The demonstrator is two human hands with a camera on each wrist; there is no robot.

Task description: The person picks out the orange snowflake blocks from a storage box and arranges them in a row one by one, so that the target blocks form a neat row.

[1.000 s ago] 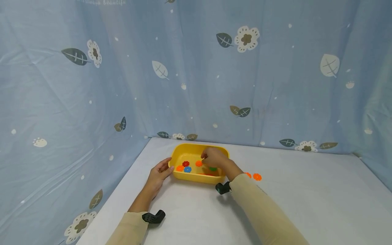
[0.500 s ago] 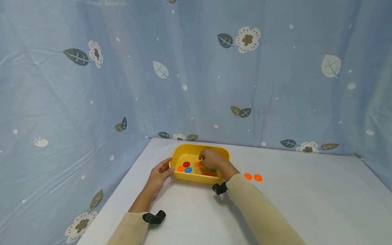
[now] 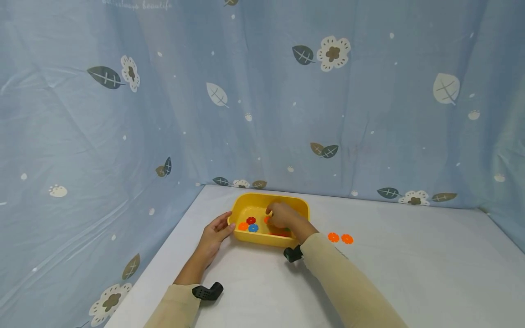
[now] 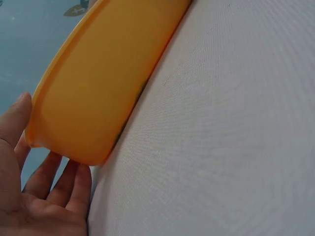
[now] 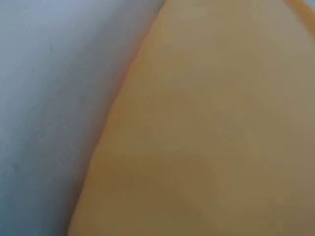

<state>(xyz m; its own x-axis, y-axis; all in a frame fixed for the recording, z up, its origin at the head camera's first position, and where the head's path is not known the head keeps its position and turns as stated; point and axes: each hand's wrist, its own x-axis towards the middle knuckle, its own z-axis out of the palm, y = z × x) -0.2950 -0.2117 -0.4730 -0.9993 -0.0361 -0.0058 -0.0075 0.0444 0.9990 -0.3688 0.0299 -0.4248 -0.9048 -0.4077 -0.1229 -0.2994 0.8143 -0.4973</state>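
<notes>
A yellow plastic tub point(image 3: 262, 238) stands on the white tabletop in the head view, with small flower-shaped plastic discs inside. My left hand point(image 3: 213, 234) grips its left end, thumb at the rim and fingers against the outer wall; the left wrist view shows the same hand point(image 4: 44, 196) from below. Inside the tub, my right hand point(image 3: 285, 216) has its fingertips down at an orange disc point(image 3: 266, 220), partly covered by the fingers. Whether they pinch it is too small to tell. Left of it lie a red disc point(image 3: 251, 220), a blue disc point(image 3: 253, 228) and another orange disc point(image 3: 243, 226).
Two orange discs point(image 3: 347, 239) lie on the white tabletop point(image 3: 410, 264) right of the tub. A blue patterned curtain point(image 3: 262, 100) stands behind and to the left. Only the tub's yellow outer wall point(image 5: 211, 123) and pale cloth show in the right wrist view.
My right hand has moved slightly left and down inside the tub, covering more of the orange disc. My left hand keeps its grip on the tub's end.
</notes>
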